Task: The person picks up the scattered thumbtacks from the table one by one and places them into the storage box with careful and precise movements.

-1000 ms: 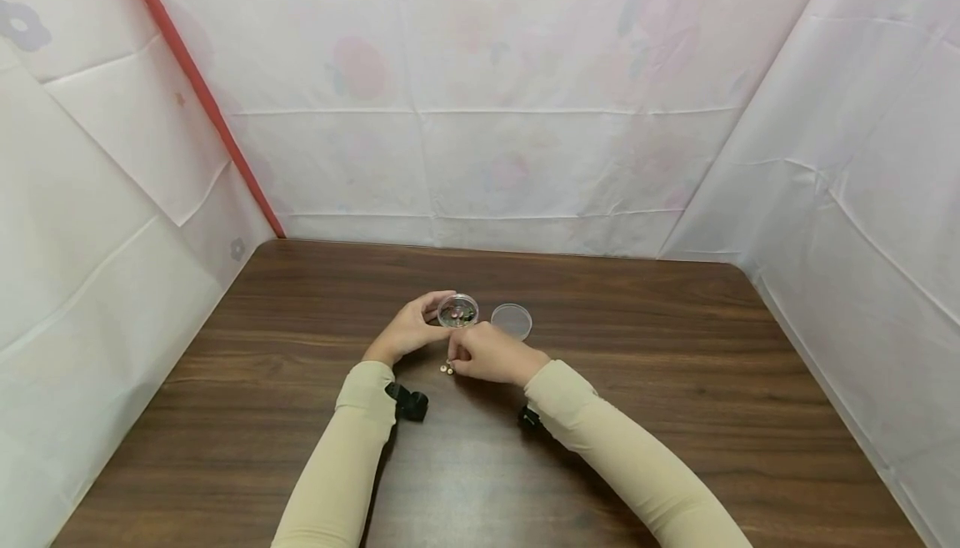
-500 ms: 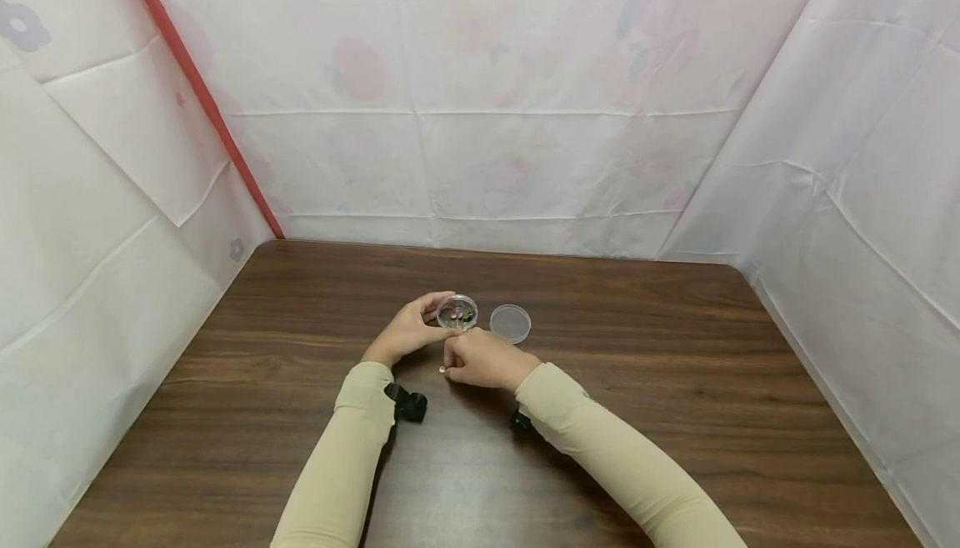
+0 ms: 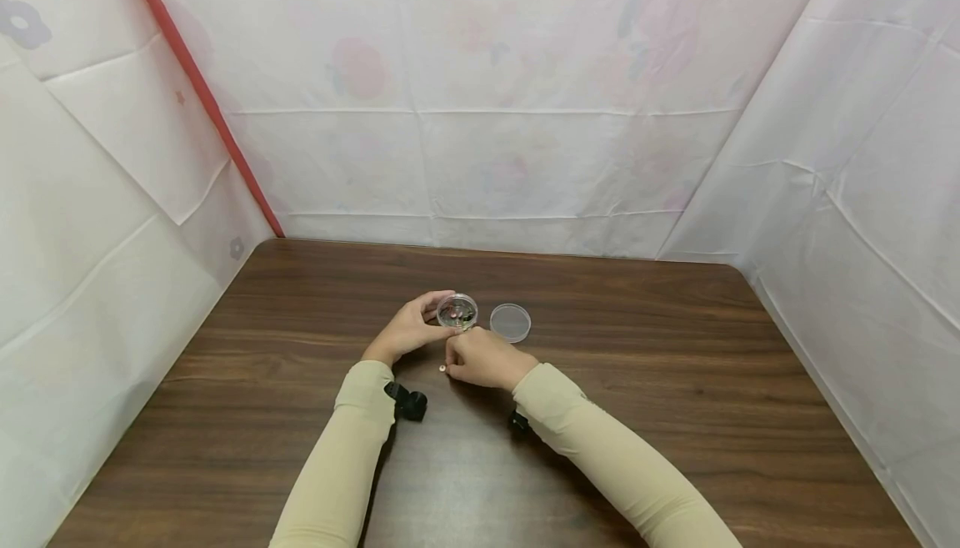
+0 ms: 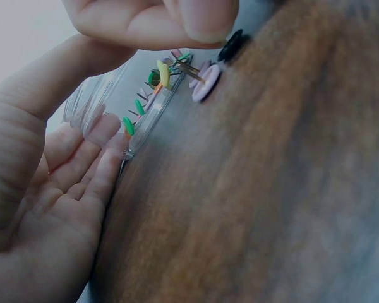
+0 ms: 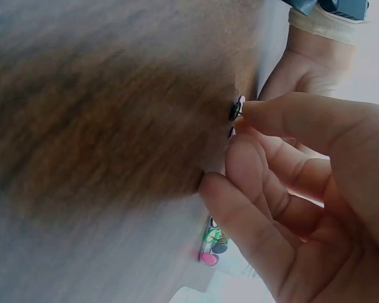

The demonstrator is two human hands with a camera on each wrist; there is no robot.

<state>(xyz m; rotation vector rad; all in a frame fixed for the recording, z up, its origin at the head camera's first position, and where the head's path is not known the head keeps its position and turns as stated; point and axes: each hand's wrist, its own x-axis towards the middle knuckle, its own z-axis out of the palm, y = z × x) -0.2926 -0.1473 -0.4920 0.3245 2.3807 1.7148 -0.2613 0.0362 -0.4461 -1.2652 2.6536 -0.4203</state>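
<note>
My left hand [image 3: 408, 331] holds the side of a clear round dish [image 3: 458, 297], thumb and fingers around its rim. Inside lie several thumbtacks with coloured flat heads, among them a green thumbtack [image 4: 128, 125] and a yellow one [image 4: 165, 74]. In front of the dish, my right hand [image 3: 483, 358] is low over the table with curled fingers. Its thumb and forefinger pinch at a black thumbtack [image 5: 235, 112], whose head is down by the tabletop. A pale pink thumbtack [image 4: 206, 83] lies beside it, pin up. The right palm hides part of the dish in the right wrist view.
A clear round lid [image 3: 511, 323] lies on the brown wooden table [image 3: 637, 348], right of the dish. White patterned sheets [image 3: 480, 148] hang behind and at both sides. Each wrist bears a black camera, such as the left one [image 3: 411, 404].
My right hand has shifted slightly left and toward me, covering most of the loose thumbtacks, then stays nearly still. The left hand and dish hold their place.
</note>
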